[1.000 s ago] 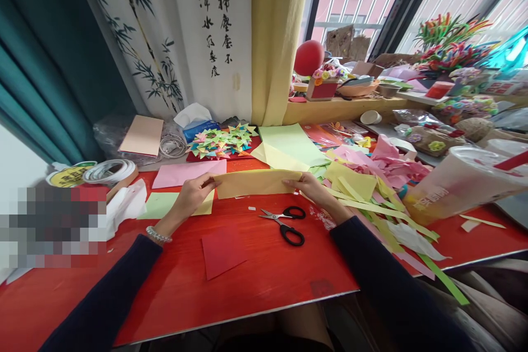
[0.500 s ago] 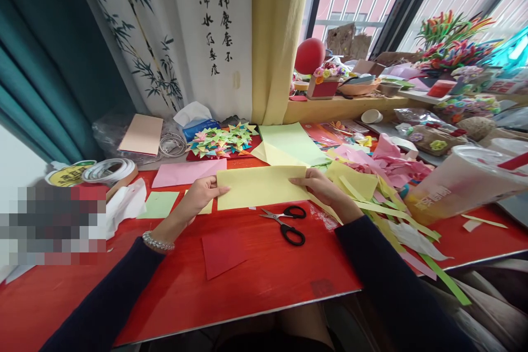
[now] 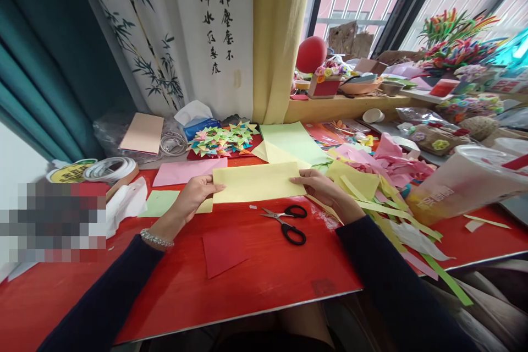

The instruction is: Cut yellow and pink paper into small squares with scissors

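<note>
A pale yellow strip of paper is stretched level between my two hands, raised over the table. My left hand pinches its left end, thumb in front. At the right end, my right hand grips the edge the same way. Just below the paper lie scissors with black handles, blades spread and pointing left. A dark red sheet of paper rests flat nearer the table's front edge. Behind my left hand lie a light green sheet and a pink sheet.
Folded paper stars heap up at the back of the red table. Green sheets lie beside them. To the right are paper scraps and a large plastic cup. Tape rolls sit at left.
The yellow paper has shifted slightly left and up in my hands. A small white scrap on the table shows more fully below it. The scissors and red sheet stay put.
</note>
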Available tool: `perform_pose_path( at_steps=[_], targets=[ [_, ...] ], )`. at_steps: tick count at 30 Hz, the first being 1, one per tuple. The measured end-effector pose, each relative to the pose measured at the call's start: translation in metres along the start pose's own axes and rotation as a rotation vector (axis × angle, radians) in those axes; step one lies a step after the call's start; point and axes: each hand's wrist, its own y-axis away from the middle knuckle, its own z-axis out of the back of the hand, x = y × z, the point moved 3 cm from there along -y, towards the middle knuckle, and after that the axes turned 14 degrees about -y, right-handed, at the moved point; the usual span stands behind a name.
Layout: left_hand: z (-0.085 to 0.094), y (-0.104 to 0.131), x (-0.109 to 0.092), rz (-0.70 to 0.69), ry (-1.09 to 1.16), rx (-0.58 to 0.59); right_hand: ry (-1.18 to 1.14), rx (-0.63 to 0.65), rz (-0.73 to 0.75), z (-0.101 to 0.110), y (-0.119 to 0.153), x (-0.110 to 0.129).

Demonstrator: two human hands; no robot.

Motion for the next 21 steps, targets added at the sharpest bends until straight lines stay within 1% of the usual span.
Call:
perform_pose_path(
  at_steps=[2,4,6,8,10,13,17,21],
  targets=[
    [0.001,0.000,0.001,-0.001,-0.015,-0.005,0.007,0.000,0.000,-0.002,0.000,0.000],
    [0.002,-0.001,0.000,-0.032,-0.079,-0.033,0.007,0.021,0.018,-0.004,0.000,0.001],
    [0.003,-0.001,0.000,-0.101,-0.175,-0.093,0.039,0.019,0.096,-0.004,-0.002,0.002],
    [0.004,-0.003,-0.001,-0.182,-0.256,-0.157,0.118,-0.019,0.205,-0.001,-0.004,0.004],
    [0.006,-0.005,0.001,-0.241,-0.295,-0.170,0.218,-0.058,0.272,0.004,-0.007,0.004],
    [0.007,-0.009,0.008,-0.286,-0.366,-0.136,0.332,-0.067,0.258,0.011,-0.011,0.001],
    [0.008,-0.012,0.015,-0.297,-0.524,-0.131,0.371,-0.020,0.206,0.015,-0.014,-0.005],
    [0.007,-0.011,0.014,-0.314,-0.501,-0.129,0.382,-0.009,0.209,0.016,-0.016,-0.008]
  ],
)
